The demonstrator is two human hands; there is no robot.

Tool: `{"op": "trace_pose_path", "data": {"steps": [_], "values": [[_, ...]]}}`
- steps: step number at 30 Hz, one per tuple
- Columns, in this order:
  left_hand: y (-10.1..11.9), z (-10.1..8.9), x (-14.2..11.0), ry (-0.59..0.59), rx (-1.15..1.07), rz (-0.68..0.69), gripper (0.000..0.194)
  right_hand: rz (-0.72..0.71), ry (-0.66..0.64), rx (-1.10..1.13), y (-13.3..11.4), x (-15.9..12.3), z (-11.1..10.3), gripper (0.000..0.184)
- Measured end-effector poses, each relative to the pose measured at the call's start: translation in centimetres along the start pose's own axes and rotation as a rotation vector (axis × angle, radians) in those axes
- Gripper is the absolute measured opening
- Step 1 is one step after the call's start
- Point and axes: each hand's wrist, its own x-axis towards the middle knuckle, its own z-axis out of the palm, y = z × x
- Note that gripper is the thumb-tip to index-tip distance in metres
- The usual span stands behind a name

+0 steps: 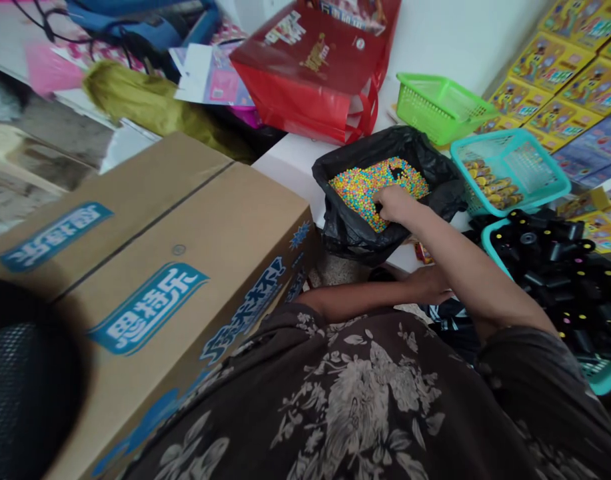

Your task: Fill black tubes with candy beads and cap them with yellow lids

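My right hand (398,202) reaches into a bin lined with a black plastic bag (345,241). Its curled fingers touch the small multicoloured balls (355,183) that fill the bin. A bit of something dark shows at the fingertips, too small to name. Another dark object (398,173) lies among the balls farther back. Low in front of my body, my left hand (430,283) passes beneath my right forearm, which hides its fingers. To the right stands a turquoise basket (495,248) heaped with black plastic parts (550,250).
A large cardboard box (185,220) takes up the left side. Behind the bin are a red bag (305,80) and a green basket (435,110). Another turquoise basket (535,147) holds small yellow packets (490,185). Yellow boxes (555,63) are stacked at the right.
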Motion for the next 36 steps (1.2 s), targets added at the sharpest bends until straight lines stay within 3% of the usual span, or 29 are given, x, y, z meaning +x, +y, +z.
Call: {"op": "trace_pose_path", "data": {"steps": [3, 6, 9, 12, 15, 17, 19, 21, 22, 25, 27, 29, 30, 32, 33, 34, 35, 36], "values": [[-0.1, -0.2, -0.1, 0.021, -0.060, -0.013, 0.036, 0.115, 0.135, 0.154, 0.4, -0.9, -0.1, 0.037], [-0.7, 0.3, -0.1, 0.105, -0.172, 0.016, 0.026, 0.196, 0.357, 0.492, 1.0, -2.9, 0.0, 0.035], [-1.3, 0.8, -0.2, 0.263, -0.339, 0.025, 0.006, 0.172, 0.564, 0.858, 1.2, -6.2, 0.7, 0.034], [-1.5, 0.6, -0.7, 0.421, -0.510, -0.028, 0.017, 0.079, 0.732, 1.151, 0.9, -10.7, 1.8, 0.044], [-0.8, -0.2, -1.5, 0.518, -0.651, -0.128, 0.027, 0.069, 0.874, 1.246, 0.6, -16.0, 3.0, 0.049], [0.1, -0.9, -2.0, 0.579, -0.727, -0.203, 0.029, 0.167, 0.947, 1.203, 0.6, -19.6, 3.9, 0.046], [1.1, -1.6, -2.2, 0.623, -0.764, -0.240, 0.044, 0.313, 0.988, 1.084, 0.6, -23.0, 5.0, 0.041], [2.1, -2.0, -2.0, 0.594, -0.752, -0.213, 0.064, 0.439, 0.967, 0.944, 0.3, -25.9, 6.2, 0.034], [2.5, -2.0, -1.9, 0.543, -0.740, -0.183, 0.063, 0.483, 0.934, 0.892, 0.1, -27.1, 6.8, 0.031], [3.4, -1.5, -1.3, 0.340, -0.737, -0.108, 0.045, 0.523, 0.807, 0.843, -0.6, -30.3, 8.1, 0.023], [4.0, -0.8, -0.9, 0.243, -0.764, -0.120, 0.038, 0.516, 0.818, 0.805, -0.2, -32.8, 8.4, 0.022], [4.4, -0.2, -0.7, 0.193, -0.792, -0.165, 0.036, 0.600, 0.955, 0.663, 2.0, -36.2, 8.4, 0.019], [4.6, 0.0, -0.7, 0.172, -0.806, -0.190, 0.036, 0.708, 1.047, 0.552, 3.9, -38.3, 8.4, 0.017], [4.7, 0.3, -0.6, 0.123, -0.828, -0.243, 0.037, 1.079, 1.152, 0.319, 9.0, -42.5, 8.2, 0.016], [4.8, 0.4, -0.7, 0.092, -0.833, -0.269, 0.038, 1.308, 1.099, 0.234, 12.0, -44.5, 8.2, 0.018], [4.8, 0.3, -0.7, 0.058, -0.830, -0.294, 0.039, 1.504, 0.926, 0.203, 14.8, -46.3, 8.3, 0.022], [4.9, 0.3, -0.8, 0.024, -0.822, -0.316, 0.040, 1.634, 0.670, 0.207, 17.5, -47.7, 8.4, 0.029], [4.9, 0.2, -0.8, -0.010, -0.811, -0.333, 0.041, 1.674, 0.427, 0.234, 19.7, -48.8, 8.6, 0.033]]}}
